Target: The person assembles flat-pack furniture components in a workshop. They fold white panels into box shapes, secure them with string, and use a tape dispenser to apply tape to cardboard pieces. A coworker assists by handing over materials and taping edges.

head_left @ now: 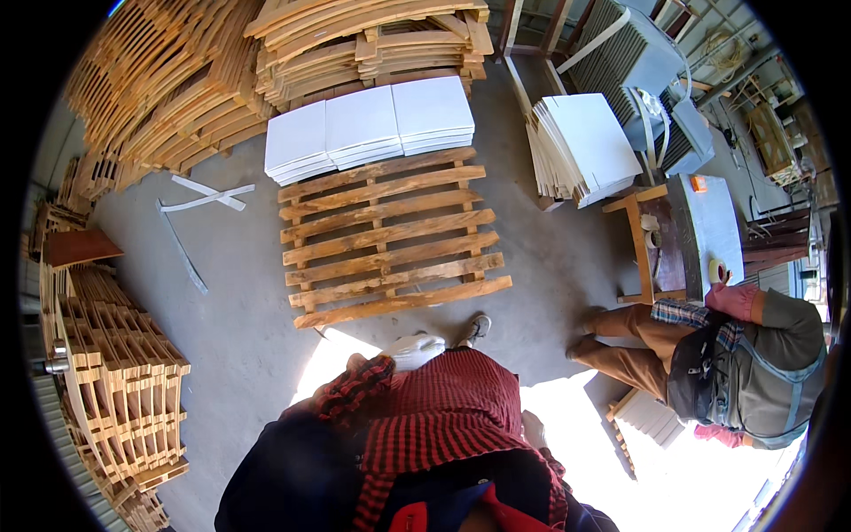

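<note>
White-gloved fingers hang near a wooden pallet on partly sunlit grey floor

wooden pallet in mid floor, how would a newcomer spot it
Start from the grey concrete floor. On it lies a brown slatted wooden pallet. Unlike the tall brown wooden stacks, it lies low, with three piles of white rectangular panels at its far end.

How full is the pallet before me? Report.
Part-filled: three white stacks line the far end of the pallet; its nearer slats are bare.
</note>
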`<state>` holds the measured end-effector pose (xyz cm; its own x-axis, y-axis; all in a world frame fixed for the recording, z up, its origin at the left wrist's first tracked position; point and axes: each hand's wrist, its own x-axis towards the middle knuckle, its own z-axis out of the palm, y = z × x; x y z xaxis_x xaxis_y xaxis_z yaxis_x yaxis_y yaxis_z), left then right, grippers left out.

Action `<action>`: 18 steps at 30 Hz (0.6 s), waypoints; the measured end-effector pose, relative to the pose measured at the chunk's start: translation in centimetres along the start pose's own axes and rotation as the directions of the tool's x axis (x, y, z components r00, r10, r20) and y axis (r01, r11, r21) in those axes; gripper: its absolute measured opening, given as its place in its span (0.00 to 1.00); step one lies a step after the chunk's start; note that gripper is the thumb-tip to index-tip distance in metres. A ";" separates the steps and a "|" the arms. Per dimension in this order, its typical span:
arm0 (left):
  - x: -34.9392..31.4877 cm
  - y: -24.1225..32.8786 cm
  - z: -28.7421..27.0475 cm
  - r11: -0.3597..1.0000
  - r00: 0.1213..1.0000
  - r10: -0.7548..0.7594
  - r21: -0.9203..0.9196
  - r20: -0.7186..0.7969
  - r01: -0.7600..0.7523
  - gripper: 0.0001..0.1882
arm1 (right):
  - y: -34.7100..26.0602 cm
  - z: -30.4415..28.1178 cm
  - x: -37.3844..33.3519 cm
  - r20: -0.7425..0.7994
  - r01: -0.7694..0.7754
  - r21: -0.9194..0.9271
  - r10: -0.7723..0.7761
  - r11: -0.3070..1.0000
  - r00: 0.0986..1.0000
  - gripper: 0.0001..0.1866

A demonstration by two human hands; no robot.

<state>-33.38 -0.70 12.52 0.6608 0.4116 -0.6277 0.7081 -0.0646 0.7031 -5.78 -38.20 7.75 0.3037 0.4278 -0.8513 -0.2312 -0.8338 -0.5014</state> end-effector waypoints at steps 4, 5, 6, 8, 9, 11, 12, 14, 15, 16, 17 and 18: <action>-2.9 3.6 -2.9 0.993 0.995 -0.081 -0.084 0.063 0.087 0.28 | -7.1 1.0 -3.1 -0.067 -0.161 -0.044 0.158 0.986 0.985 0.22; -1.9 3.3 -2.3 0.989 0.997 -0.072 -0.125 0.024 0.075 0.28 | -6.9 0.6 -3.1 -0.068 -0.077 -0.185 0.066 0.980 0.996 0.22; -0.4 2.7 -1.6 0.985 0.998 -0.062 -0.162 -0.004 0.061 0.28 | -6.0 0.0 -3.1 -0.064 -0.004 -0.318 -0.017 0.948 0.998 0.21; 2.0 6.2 -1.6 0.995 0.997 0.059 0.081 -0.047 -0.055 0.25 | -2.5 -1.7 -2.9 -0.063 0.080 -0.364 -0.111 0.928 0.992 0.20; 4.0 6.0 -0.7 0.997 0.997 0.061 0.058 -0.045 -0.058 0.25 | -0.8 -2.5 -2.1 -0.046 0.134 -0.396 -0.166 0.908 0.985 0.20; 5.3 9.9 0.4 0.994 0.995 0.078 0.084 -0.058 -0.073 0.26 | 4.9 -3.8 0.1 -0.189 0.161 -0.154 -0.189 0.975 0.964 0.18; 6.8 11.8 1.7 0.990 0.995 0.093 0.114 -0.042 -0.088 0.26 | 8.8 -4.6 1.4 -0.262 0.198 -0.024 -0.197 0.980 0.945 0.18; 10.2 16.0 5.3 0.980 0.992 0.125 0.155 0.009 -0.125 0.27 | 17.9 -7.9 3.4 -0.291 0.221 -0.232 -0.284 0.947 0.913 0.18; 11.5 18.7 7.3 0.974 0.990 0.124 0.185 0.068 -0.135 0.28 | 22.0 -9.4 4.0 -0.291 0.218 -0.339 -0.322 0.915 0.901 0.18; 12.1 21.7 8.9 0.971 0.992 0.094 0.210 0.089 -0.110 0.28 | 23.0 -10.4 4.0 -0.260 0.224 -0.436 -0.360 0.871 0.896 0.18; 13.1 23.3 11.0 0.970 0.986 0.090 0.211 0.139 -0.118 0.28 | 24.0 -11.6 3.7 -0.351 0.165 -0.053 -0.173 0.985 0.920 0.18; 14.1 25.4 13.1 0.968 0.979 0.092 0.212 0.182 -0.131 0.28 | 23.3 -13.0 2.7 -0.362 0.103 0.338 0.029 0.936 0.932 0.19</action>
<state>-2.82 -8.44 17.22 0.7575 0.2318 -0.6103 0.6522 -0.3091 0.6922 1.71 -61.03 -4.28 0.6110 0.2482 -0.7517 -0.4975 -0.6182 -0.6085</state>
